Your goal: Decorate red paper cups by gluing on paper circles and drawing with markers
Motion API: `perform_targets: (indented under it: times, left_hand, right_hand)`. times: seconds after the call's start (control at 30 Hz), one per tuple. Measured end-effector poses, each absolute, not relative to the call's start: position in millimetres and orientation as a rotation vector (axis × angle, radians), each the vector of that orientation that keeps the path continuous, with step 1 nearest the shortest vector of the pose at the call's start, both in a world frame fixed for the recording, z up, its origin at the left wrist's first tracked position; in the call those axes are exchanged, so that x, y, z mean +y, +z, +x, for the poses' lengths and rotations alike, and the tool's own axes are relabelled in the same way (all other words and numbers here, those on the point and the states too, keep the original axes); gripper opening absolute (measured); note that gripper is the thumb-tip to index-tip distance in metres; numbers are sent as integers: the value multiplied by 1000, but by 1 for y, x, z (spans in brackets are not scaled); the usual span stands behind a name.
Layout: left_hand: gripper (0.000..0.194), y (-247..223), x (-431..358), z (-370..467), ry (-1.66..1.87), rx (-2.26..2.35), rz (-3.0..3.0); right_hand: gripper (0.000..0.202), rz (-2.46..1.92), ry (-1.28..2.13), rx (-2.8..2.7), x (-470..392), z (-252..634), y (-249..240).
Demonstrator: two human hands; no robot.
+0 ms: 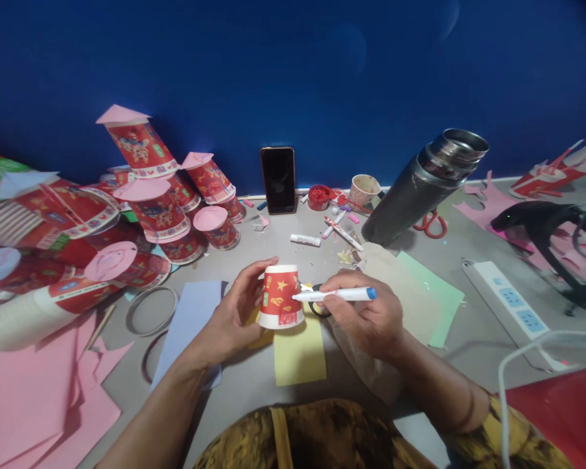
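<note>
The red cup (279, 297) sits between the left fingers (252, 270).

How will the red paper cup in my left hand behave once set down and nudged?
The red cup is probably light and easily dented, being paper. Wide end down, as your left hand holds it, it should resist tipping; on its side, its taper may make it roll in a curve.

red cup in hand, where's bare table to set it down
Bare table for the red cup shows between the white tube and the small pink-topped cup, and between the green paper and the power strip. Stacked red cups and pink paper crowd the left.
</note>
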State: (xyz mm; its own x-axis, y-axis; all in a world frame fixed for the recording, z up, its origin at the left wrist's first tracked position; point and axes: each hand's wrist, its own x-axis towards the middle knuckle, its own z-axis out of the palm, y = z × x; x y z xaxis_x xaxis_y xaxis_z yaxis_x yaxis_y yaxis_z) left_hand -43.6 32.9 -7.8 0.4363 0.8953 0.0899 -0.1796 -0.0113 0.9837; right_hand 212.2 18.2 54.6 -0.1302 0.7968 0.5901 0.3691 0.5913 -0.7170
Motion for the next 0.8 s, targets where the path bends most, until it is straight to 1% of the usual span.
perform_targets:
  times: [0.17, 0.4, 0.57, 0.8]
  left_hand:
    - [82, -6, 33, -40, 1004, 695, 1332]
    - [81, -2, 32, -41, 988, 728, 1263]
    - [81, 0, 31, -40, 981, 730, 1223]
    - [82, 2, 30, -40, 966, 745, 1179]
  right_hand:
    - [12, -862, 476, -1740, 17, 209, 54]
    - [12, -1026, 517, -1644, 16, 216, 57]
    - [11, -1002, 598, -1628, 14, 215, 58]
    - [11, -990, 608, -1663, 15, 216, 57]
